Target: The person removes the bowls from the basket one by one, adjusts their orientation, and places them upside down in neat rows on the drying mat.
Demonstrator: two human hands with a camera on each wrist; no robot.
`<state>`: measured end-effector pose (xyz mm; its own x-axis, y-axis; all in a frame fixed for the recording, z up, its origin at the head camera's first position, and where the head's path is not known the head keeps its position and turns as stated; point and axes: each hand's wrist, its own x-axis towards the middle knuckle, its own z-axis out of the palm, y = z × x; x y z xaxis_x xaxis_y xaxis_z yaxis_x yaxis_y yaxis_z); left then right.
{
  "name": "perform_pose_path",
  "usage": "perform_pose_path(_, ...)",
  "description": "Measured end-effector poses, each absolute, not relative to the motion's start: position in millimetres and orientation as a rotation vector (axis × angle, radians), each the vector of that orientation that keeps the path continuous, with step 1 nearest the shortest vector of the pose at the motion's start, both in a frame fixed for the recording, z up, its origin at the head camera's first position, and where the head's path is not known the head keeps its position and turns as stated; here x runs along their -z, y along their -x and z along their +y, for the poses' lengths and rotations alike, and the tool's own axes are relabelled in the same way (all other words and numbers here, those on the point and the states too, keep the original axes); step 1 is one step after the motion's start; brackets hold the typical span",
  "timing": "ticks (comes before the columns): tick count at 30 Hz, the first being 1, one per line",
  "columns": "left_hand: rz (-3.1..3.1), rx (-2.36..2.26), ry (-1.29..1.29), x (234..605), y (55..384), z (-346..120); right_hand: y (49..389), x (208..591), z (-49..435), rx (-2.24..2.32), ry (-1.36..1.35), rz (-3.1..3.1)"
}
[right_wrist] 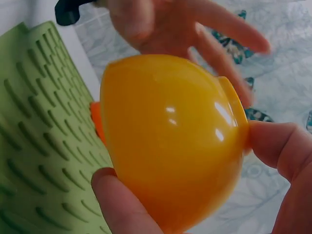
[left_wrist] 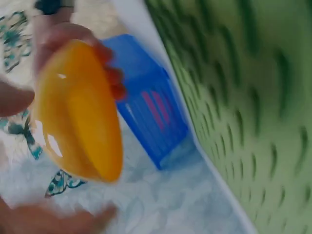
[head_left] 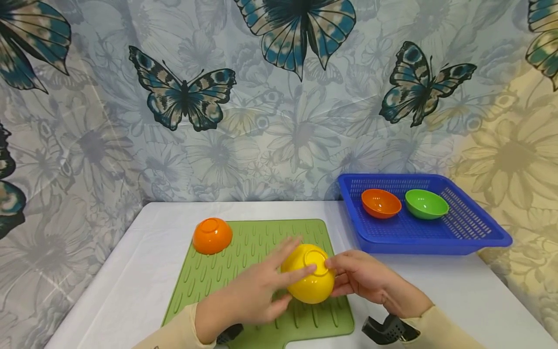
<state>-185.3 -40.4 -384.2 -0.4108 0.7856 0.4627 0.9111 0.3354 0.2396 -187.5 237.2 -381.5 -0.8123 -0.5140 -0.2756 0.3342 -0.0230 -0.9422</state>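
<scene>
A yellow bowl (head_left: 311,292) is tilted with its ring-shaped foot upward, over the right half of a green ridged mat (head_left: 270,232). My right hand (head_left: 370,278) pinches it from the right: in the right wrist view the thumb and fingers grip the yellow bowl (right_wrist: 170,146) between foot and rim. My left hand (head_left: 259,293) is at its left side with fingers spread. Seen from the right wrist, the left hand (right_wrist: 165,24) extends behind the bowl, fingers straight. An orange bowl (head_left: 212,236) lies upside down at the mat's far left corner.
A blue basket (head_left: 418,246) stands at the back right of the white table (head_left: 131,271). Inside are a dark orange bowl (head_left: 381,203) and a green bowl (head_left: 426,204), both upright. A butterfly-patterned cloth (head_left: 279,145) hangs behind the table.
</scene>
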Motion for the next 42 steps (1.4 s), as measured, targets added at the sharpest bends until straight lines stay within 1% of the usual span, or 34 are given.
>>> perform_pose_path(1, -2.469, 0.851, 1.407, 382.3, 183.2, -40.2, 187.2, 381.2, 237.3, 1.895, 0.182, 1.699)
perform_pose_path(3, -2.673, 1.287, 1.079, 378.1, 180.5, -39.7, 186.8, 380.7, 237.0, 1.906, 0.176, 1.736)
perform_pose_path(6, -2.632, 2.027, 0.601, 373.5, 181.0, -38.7, 185.9, 379.6, 235.0, 1.915, 0.181, 1.779)
perform_pose_path(8, -2.484, 2.414, 0.398, 372.1, 182.8, -38.7, 185.1, 379.0, 232.5, 1.912, 0.183, 1.808)
perform_pose_path(11, -2.317, 2.739, 0.261, 371.9, 184.0, -38.3, 183.2, 377.9, 228.2, 1.897, 0.179, 1.877)
perform_pose_path(14, -2.267, 2.838, 0.231, 372.9, 184.1, -37.9, 182.0, 377.1, 224.5, 1.875, 0.17, 1.96)
perform_pose_path(22, -2.247, 2.882, 0.223, 377.4, 186.4, -36.2, 178.2, 375.5, 216.5, 1.828, 0.14, 2.101)
perform_pose_path(42, -2.367, 2.654, 0.105, 390.8, 195.2, -30.3, 177.1, 378.9, 202.2, 1.862, 0.146, 2.134)
